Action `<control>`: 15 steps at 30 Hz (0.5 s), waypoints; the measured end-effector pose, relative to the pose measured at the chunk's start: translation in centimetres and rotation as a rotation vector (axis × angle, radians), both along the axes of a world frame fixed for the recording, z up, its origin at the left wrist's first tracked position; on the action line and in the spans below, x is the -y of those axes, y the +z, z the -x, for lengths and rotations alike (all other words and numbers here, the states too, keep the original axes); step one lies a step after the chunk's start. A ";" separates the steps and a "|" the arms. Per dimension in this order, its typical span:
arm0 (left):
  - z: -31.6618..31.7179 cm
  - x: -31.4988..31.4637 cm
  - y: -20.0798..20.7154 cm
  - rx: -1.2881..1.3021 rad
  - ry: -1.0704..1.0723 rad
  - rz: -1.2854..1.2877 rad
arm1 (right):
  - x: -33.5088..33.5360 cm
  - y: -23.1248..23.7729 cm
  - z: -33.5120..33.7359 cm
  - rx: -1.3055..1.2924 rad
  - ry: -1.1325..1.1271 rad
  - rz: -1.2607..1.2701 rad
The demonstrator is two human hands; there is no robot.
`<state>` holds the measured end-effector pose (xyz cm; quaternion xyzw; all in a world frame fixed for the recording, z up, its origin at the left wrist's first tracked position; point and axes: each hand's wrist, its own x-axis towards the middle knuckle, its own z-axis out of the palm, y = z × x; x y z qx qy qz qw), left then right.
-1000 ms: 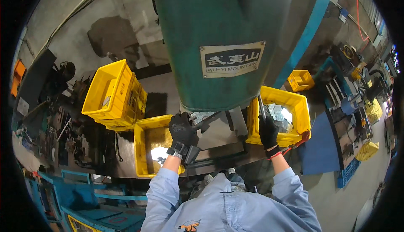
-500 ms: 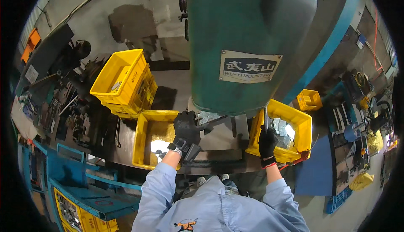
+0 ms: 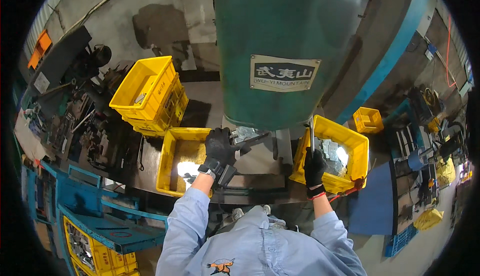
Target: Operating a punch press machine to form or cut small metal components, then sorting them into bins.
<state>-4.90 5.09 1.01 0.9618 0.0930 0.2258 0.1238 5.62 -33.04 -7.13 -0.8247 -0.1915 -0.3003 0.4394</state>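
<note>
My right hand point(image 3: 315, 168), in a black glove, is wrapped around an upright metal lever point(image 3: 312, 135) beside the large green machine head point(image 3: 270, 31). On the left, my black-gloved left hand point(image 3: 220, 146) is closed at the edge of the work spot under that head. What its fingers hold is hidden. Next to them lies a shiny metal piece point(image 3: 245, 134), and a dark bar point(image 3: 256, 141) slants rightward from near the thumb. The machine head covers whatever is directly above the piece.
A yellow bin point(image 3: 167, 161) stands left of my left hand; another yellow bin point(image 3: 361, 156), with flat metal pieces, stands by my right. Stacked yellow crates point(image 3: 150, 96) rise at the back left. A blue metal frame point(image 3: 110, 226) is near left, a blue panel point(image 3: 372, 201) near right.
The view has shifted slightly, so the machine head sits a little further left. Both hands keep about the same places, the right one still on the lever.
</note>
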 end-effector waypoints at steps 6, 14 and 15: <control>-0.4 0.5 -0.2 -0.047 0.071 0.051 | 0.8 1.5 1.0 -0.050 -0.007 -0.009; 0.6 1.7 2.6 -0.167 -0.017 -0.104 | 2.5 4.3 3.2 -0.398 0.049 -0.152; 1.0 1.6 2.6 -0.166 -0.012 -0.135 | 2.3 5.3 3.6 -0.408 0.072 -0.183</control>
